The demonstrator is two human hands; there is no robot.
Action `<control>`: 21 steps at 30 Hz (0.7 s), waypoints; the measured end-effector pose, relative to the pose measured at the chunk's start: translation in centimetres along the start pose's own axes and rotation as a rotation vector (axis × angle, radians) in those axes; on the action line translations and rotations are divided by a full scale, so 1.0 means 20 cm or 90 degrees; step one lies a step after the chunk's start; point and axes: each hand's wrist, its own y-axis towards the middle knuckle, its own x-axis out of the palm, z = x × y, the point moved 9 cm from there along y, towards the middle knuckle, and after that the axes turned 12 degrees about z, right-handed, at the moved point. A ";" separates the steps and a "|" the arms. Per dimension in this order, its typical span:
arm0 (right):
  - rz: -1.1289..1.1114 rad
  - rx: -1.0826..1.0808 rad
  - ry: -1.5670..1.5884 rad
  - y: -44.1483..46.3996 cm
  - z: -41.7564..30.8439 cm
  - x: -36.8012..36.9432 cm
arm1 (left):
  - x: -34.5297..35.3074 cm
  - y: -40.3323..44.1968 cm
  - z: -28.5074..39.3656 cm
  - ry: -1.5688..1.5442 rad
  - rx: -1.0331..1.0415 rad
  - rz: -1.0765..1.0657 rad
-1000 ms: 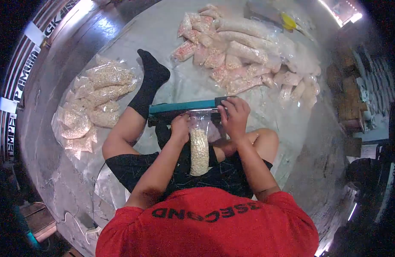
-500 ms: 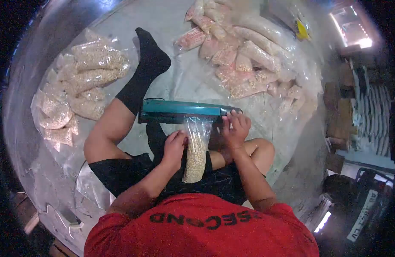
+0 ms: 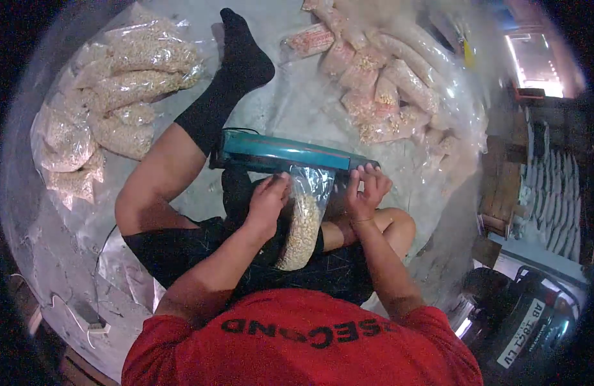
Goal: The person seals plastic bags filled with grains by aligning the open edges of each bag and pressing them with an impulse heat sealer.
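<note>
A teal bag sealer (image 3: pixel 287 153) with a black end lies across in front of my crossed legs. The top of a clear plastic bag (image 3: pixel 303 225), partly filled with pale, small puffed pieces, reaches the sealer's near edge; its filled part rests tilted on my lap. My left hand (image 3: pixel 269 204) is closed, with its fingers pinching the bag's upper left edge. At the sealer's black right end, my right hand (image 3: pixel 366 193) has its fingers bent against the handle. Whether the bag's mouth lies between the sealer's jaws is hidden.
Filled clear bags (image 3: pixel 133 77) lie heaped at the left. More filled bags (image 3: pixel 387 83), some with red print, are piled at the upper right. A black motorbike part with a number plate (image 3: pixel 521 331) stands at the lower right. A white cable (image 3: pixel 72 315) runs at the lower left.
The view has shifted a little. The sealer now sits at more of a slant, and the bag leans with its lower end to the left. My left hand has come up closer to the bag's top.
</note>
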 end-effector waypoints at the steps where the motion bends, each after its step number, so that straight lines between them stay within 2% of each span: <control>1: -0.003 -0.002 0.001 0.00 0.00 0.00 | 0.00 0.02 -0.01 -0.001 0.007 -0.003; 3: 0.002 0.000 0.004 0.00 0.00 -0.01 | 0.05 0.04 -0.03 0.051 0.032 -0.048; 7: 0.004 0.005 0.012 0.02 -0.03 -0.03 | 0.11 0.05 -0.03 0.036 0.087 -0.039; 9: 0.018 0.007 0.016 0.04 -0.05 -0.05 | 0.13 0.09 -0.03 0.061 0.157 -0.073; 13: -0.001 -0.007 0.013 0.04 -0.05 -0.06 | 0.17 0.08 -0.03 0.070 0.155 -0.119; 17: 0.046 -0.020 0.053 0.09 -0.09 -0.13 | 0.19 0.06 -0.03 0.060 0.154 -0.125; 19: 0.003 0.003 0.044 0.12 -0.09 -0.14 | 0.19 0.05 -0.04 0.054 0.152 -0.128; 21: 0.040 -0.018 0.058 0.18 -0.12 -0.22 | 0.19 0.03 -0.02 0.072 0.183 -0.147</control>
